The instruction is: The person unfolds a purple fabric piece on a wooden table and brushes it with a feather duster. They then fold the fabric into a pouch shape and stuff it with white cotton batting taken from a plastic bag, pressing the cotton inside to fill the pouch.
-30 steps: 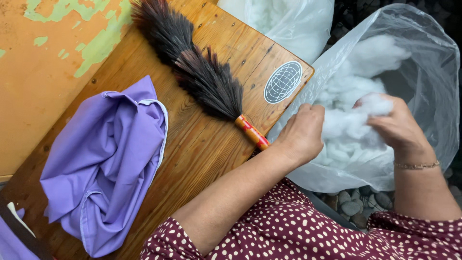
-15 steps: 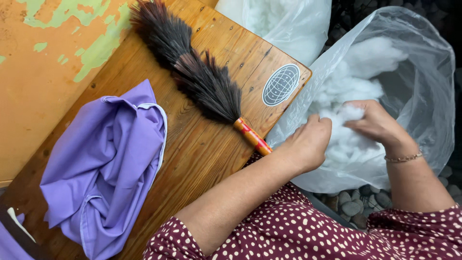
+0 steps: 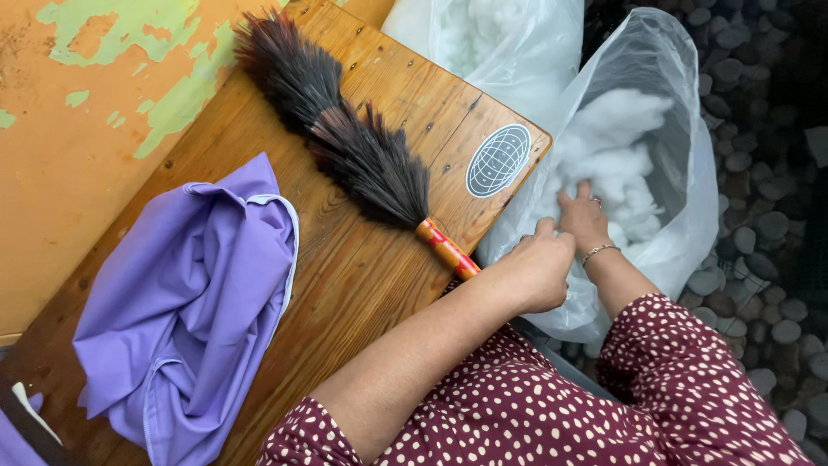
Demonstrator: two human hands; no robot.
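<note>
A clear plastic bag (image 3: 681,216) full of white fluffy stuffing (image 3: 617,129) stands open beside the wooden table (image 3: 345,285). My left hand (image 3: 539,269) is closed on the bag's near rim, by the table's corner. My right hand (image 3: 582,220), with a thin bracelet at the wrist, lies inside the bag. Its fingers are spread on the stuffing and the fingertips sink into it. Both of my arms wear dark red sleeves with white dots.
A dark feather duster (image 3: 345,147) with a red and yellow handle lies across the table. A crumpled purple cloth (image 3: 190,302) sits at the table's left. A second bag of stuffing (image 3: 492,43) stands behind. Grey pebbles (image 3: 768,173) cover the ground at right.
My right hand held a clump of stuffing above the bag, then went down and left into the bag. My left hand stayed on the bag's rim.
</note>
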